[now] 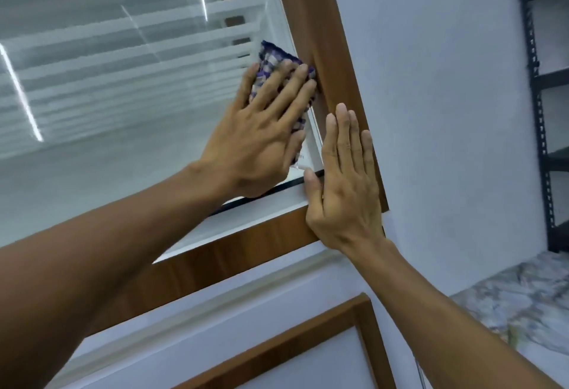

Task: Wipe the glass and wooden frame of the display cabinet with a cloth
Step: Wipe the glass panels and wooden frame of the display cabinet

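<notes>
Pressed flat with fingers spread, the left hand (261,130) pins a blue-and-white checked cloth (278,80) against the glass (123,96) rather than gripping it; the palm and fingers hold the cloth by pressure alone. That cloth sits at the lower right corner of the pane, its upper edge poking out past the fingertips and its right side touching the wooden frame (326,50). The frame's upright runs long and slanted from top centre down to the corner, just to the right of the cloth, so a short sideways slide would likely carry the wipe onto the wood, and the left hand is the nearer one for it. Beside it the right hand (345,185) lies open and empty, flat on the frame's corner, seemingly bracing. A small white label (304,157) shows below the cloth, its print too small to read. Farther right stand a pale wall (446,111) and a dark metal shelf rack (542,111)
</notes>
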